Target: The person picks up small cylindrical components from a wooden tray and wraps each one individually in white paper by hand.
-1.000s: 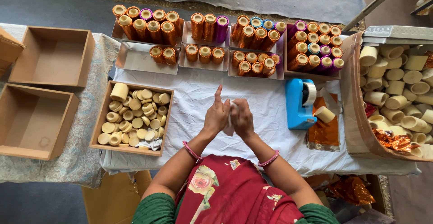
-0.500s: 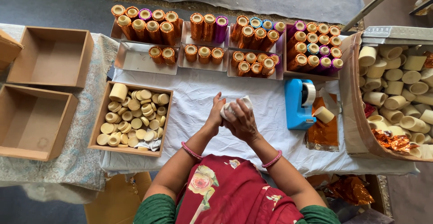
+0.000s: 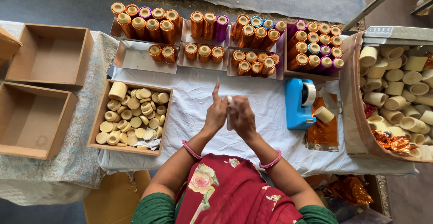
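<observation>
My single head view: looks straight down from above onto white-clothed table (image 3: 189, 100), moderately high; no second view.

The hands (image 3: 230, 114) meet over the cloth (image 3: 189, 102). Left of them sits a box of caps (image 3: 131, 115); right, a tape dispenser (image 3: 299, 103), then a basket of tubes (image 3: 392, 93). Beyond them stand trays of wrapped tubes (image 3: 225, 34).

bare white cloth (image 3: 189, 111) around hands, tape dispenser (image 3: 298, 103) right, lid box (image 3: 131, 118) left
</observation>
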